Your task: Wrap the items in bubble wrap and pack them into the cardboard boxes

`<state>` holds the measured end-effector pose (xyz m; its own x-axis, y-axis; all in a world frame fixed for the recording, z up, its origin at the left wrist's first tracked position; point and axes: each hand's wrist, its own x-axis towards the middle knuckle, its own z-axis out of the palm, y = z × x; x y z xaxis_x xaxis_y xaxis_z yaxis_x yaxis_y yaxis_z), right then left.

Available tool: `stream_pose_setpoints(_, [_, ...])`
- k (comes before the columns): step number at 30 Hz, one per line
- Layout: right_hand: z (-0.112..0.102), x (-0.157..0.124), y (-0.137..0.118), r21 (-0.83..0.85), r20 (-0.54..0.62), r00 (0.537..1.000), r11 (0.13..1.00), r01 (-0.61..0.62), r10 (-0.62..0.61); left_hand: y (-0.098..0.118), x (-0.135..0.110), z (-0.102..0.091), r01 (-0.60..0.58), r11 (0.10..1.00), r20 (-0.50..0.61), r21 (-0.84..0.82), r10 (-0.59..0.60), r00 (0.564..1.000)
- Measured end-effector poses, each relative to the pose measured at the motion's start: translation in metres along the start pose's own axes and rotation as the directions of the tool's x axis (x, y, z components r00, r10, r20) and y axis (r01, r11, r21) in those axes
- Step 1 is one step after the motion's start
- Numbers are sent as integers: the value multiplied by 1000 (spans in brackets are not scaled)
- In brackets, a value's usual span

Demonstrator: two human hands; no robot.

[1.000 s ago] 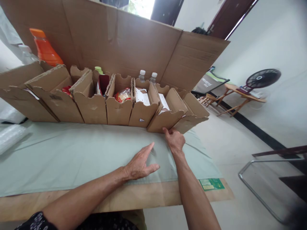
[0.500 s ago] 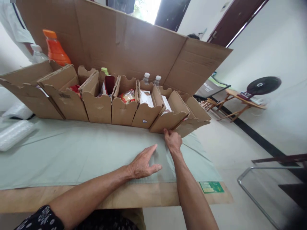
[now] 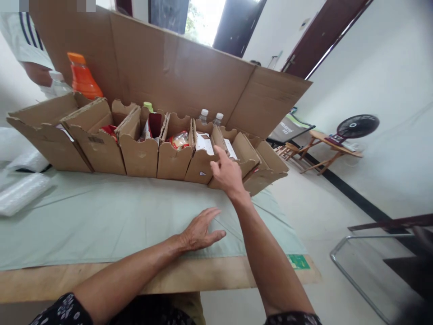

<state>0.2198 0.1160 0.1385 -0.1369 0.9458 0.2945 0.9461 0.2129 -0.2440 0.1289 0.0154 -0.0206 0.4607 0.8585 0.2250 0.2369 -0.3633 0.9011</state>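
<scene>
Several open-topped cardboard boxes stand side by side on the green cloth [image 3: 111, 216]. My right hand [image 3: 228, 174] is raised in front of the cardboard box [image 3: 245, 174] second from the right, index finger stretched out near its rim and thumb apart. Whether a fingertip touches the cardboard I cannot tell. A white carton [image 3: 231, 149] shows inside that box, and another white carton [image 3: 204, 142] sits in the box to its left. My left hand [image 3: 203, 230] hovers low over or rests on the cloth, fingers spread, holding nothing. Farther left, a clear packet [image 3: 180, 140] lies in a box.
Behind the boxes rises a tall cardboard panel [image 3: 142, 63]. An orange bottle [image 3: 84, 76] and small white-capped bottles [image 3: 203, 116] stand before it. Bubble wrap [image 3: 23, 194] lies at left. A person's sleeve [image 3: 25, 38] shows beyond. A fan [image 3: 358, 126] stands at right.
My right hand has left the lower front of the second box from the right and moved up to its rim, opening its fingers. My left hand has barely moved.
</scene>
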Motion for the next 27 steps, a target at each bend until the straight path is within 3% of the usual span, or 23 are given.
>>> stream_pose_setpoints(3, [0,18,-20,-67,57,998,997,-27,31,8,-7,-5,18,999,-49,28,-17,999])
stream_pose_setpoints(6, [-4,1,-26,-46,34,999,999,-25,26,21,-31,-20,27,999,-163,33,-21,986])
stream_pose_setpoints(9, [-17,-57,-16,6,27,1000,1000,12,-12,34,-70,-42,50,999,-400,21,-37,916])
stream_pose_setpoints(12, [-38,-138,14,178,-51,987,971,156,-150,40,-107,-62,161,987,-616,4,-124,778])
stream_pose_setpoints(14, [-53,-193,43,271,-132,972,937,223,-193,42,-122,-71,198,980,-678,-14,-155,718])
stream_pose_setpoints(15, [-60,-219,59,297,-153,973,931,212,-173,43,-126,-73,194,981,-684,-21,-155,713])
stream_pose_setpoints(16, [-66,-243,74,314,-189,975,934,171,-115,44,-127,-74,177,984,-676,-26,-147,722])
stream_pose_setpoints(18, [-72,-286,103,395,-265,953,918,-29,144,48,-124,-72,127,991,-625,-40,-124,771])
stream_pose_setpoints(20, [-67,-318,123,494,-253,900,847,-196,356,53,-115,-64,83,994,-546,-76,-111,830])
stream_pose_setpoints(21, [-61,-330,129,528,-214,889,814,-243,404,56,-110,-59,75,992,-499,-104,-117,859])
stream_pose_setpoints(24, [-35,-343,129,512,-67,929,811,-282,365,63,-99,-42,107,976,-343,-189,-168,924])
stream_pose_setpoints(27, [-9,-321,108,424,-59,952,871,-249,301,61,-96,-38,146,964,-333,-224,-216,918])
